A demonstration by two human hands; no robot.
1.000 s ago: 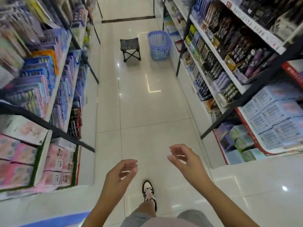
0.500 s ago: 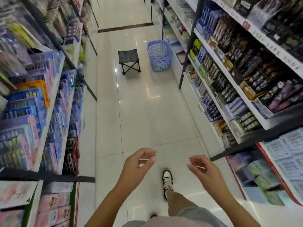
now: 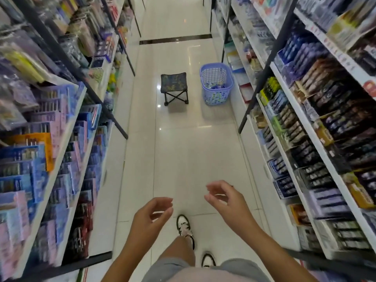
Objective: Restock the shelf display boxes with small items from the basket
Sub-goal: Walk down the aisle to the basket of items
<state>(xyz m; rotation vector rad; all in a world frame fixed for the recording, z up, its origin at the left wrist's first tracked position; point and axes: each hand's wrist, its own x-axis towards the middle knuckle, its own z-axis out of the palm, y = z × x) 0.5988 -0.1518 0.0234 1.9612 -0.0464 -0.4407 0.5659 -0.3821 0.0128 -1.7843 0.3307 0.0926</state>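
A light-blue plastic basket (image 3: 216, 86) stands on the aisle floor ahead, close to the right shelving, with small packets inside it. My left hand (image 3: 151, 215) and my right hand (image 3: 225, 200) hang in front of me at the bottom of the view, both empty with fingers loosely curled and apart. The basket is far beyond both hands. Display boxes of small items (image 3: 301, 127) fill the right shelves, and blue and pink ones (image 3: 34, 159) fill the left shelves.
A small folding stool (image 3: 174, 87) with a patterned seat stands left of the basket. Shelving lines both sides of the white tiled aisle (image 3: 183, 155). My feet in black-and-white shoes (image 3: 184, 225) are below my hands.
The view has moved forward along the aisle, so the basket and stool are nearer. Both hands stayed empty and shifted a little as I walk.
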